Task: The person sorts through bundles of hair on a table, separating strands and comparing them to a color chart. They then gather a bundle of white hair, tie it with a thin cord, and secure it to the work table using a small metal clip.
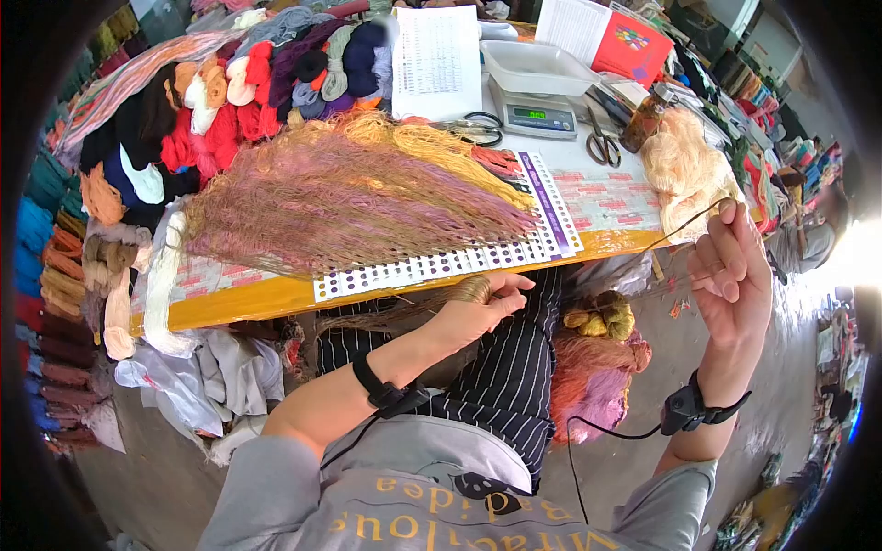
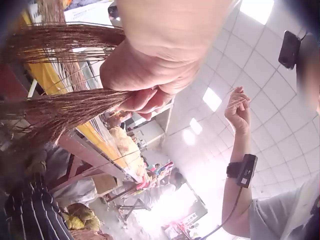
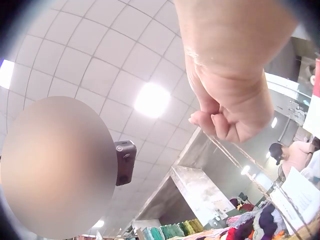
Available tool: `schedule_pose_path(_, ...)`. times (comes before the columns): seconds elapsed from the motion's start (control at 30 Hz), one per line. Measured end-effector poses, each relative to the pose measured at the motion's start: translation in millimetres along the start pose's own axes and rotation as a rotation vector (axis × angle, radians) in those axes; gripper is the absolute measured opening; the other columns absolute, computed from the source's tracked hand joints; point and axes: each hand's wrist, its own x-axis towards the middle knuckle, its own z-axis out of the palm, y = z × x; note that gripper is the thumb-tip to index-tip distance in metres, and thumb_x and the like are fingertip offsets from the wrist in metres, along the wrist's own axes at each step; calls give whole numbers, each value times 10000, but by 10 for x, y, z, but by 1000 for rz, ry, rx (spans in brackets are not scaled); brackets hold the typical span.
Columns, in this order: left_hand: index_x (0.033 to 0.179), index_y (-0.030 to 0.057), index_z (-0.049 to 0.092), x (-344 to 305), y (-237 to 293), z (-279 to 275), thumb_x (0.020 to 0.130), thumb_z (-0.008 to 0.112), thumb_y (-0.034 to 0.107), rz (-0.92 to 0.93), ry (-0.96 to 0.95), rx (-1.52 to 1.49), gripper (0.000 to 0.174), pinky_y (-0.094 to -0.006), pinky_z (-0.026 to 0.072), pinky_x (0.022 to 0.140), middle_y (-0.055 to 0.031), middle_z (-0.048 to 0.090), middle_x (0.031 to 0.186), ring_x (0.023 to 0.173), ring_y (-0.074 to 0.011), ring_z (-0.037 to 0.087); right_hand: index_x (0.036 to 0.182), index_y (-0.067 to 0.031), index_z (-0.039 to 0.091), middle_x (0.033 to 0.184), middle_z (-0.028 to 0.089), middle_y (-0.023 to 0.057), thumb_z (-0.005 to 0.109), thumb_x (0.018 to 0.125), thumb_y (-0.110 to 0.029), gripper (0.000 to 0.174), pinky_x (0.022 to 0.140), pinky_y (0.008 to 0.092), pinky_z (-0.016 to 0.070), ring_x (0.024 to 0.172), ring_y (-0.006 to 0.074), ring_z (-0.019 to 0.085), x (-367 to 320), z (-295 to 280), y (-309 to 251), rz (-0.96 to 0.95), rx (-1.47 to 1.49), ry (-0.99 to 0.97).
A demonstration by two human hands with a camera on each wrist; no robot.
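Observation:
My left hand point(image 1: 478, 317) is below the front edge of the table, its fingers curled round a hank of brown thread point(image 2: 65, 107). In the left wrist view, loose lengths of that thread stream out to the left of the fist. High at the right, my right hand point(image 1: 735, 275) pinches a thin brown strand point(image 1: 682, 226) between thumb and fingers. Two strands run down from its fingertips in the right wrist view. A wide spread of pinkish-brown and yellow threads point(image 1: 367, 197) lies on the table over white cards with rows of holes point(image 1: 404, 275).
A digital scale point(image 1: 533, 115) with a clear tray stands at the back, near black-handled scissors point(image 1: 603, 147) and a printed sheet point(image 1: 436, 64). Coloured yarn skeins point(image 1: 216, 119) are heaped at the left; cream yarn point(image 1: 684, 165) hangs at the right corner. Pink yarn point(image 1: 593, 386) lies below the table.

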Motion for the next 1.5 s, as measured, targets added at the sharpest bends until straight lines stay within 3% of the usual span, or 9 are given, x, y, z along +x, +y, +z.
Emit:
schedule_pose_path(0.2, 1134, 53, 588, 51, -83, 72, 845, 618, 105, 130, -12, 101, 295, -147, 321, 560, 75, 496, 797, 617, -8, 367, 960, -14, 550, 523, 451, -44, 412, 972, -175, 212, 379, 170, 267, 373, 21, 331, 25, 128, 72, 64, 4, -34)
schedule_pose_path(0.3, 1126, 70, 599, 53, -107, 76, 836, 636, 116, 101, -22, 107, 296, -146, 313, 561, 80, 490, 796, 613, -5, 351, 961, -15, 552, 524, 463, -41, 415, 971, -177, 213, 377, 171, 272, 366, 22, 331, 27, 171, 103, 62, -3, -44)
schedule_pose_path(0.73, 1069, 85, 623, 114, -43, 195, 816, 665, 165, 233, 34, 120, 268, -159, 284, 510, 79, 444, 732, 569, -5, 325, 958, -7, 573, 514, 462, -36, 415, 971, -173, 229, 389, 172, 274, 373, 26, 343, 17, 203, 137, 97, 35, -58)
schedule_pose_path(0.93, 985, 72, 629, 186, -22, 244, 820, 666, 190, 292, 106, 130, 206, -190, 319, 541, 62, 503, 733, 597, -27, 349, 965, -3, 575, 507, 455, -35, 412, 971, -169, 232, 380, 176, 273, 370, 30, 337, 7, 222, 148, 99, 34, -59)
schedule_pose_path(1.1, 900, 67, 633, 202, 6, 263, 835, 649, 168, 198, 147, 96, 122, -207, 380, 608, 38, 589, 767, 650, -44, 429, 959, -9, 563, 508, 448, -37, 411, 972, -172, 223, 379, 175, 274, 365, 27, 334, -7, 222, 134, 93, 42, -56)
schedule_pose_path(1.23, 904, 67, 632, 177, 13, 205, 854, 633, 150, 204, 108, 100, 97, -186, 375, 592, 44, 576, 777, 651, -28, 436, 959, -13, 555, 512, 435, -41, 397, 976, -174, 226, 386, 175, 277, 376, 26, 339, -15, 176, 102, 92, 45, -83)
schedule_pose_path(1.3, 903, 73, 624, 163, 19, 185, 868, 618, 136, 13, 34, -225, 73, -169, 331, 503, 36, 568, 763, 576, -14, 412, 964, -14, 552, 517, 420, -45, 380, 982, -174, 236, 397, 175, 280, 384, 27, 336, -22, 159, 89, 64, 45, -54)
schedule_pose_path(1.5, 877, 79, 601, 138, -11, 112, 882, 605, 155, -132, -26, -565, 75, -152, 256, 445, 32, 534, 751, 513, -14, 376, 960, -13, 551, 526, 408, -45, 374, 984, -177, 243, 401, 176, 280, 396, 29, 325, -37, 95, 77, 48, 62, -35)
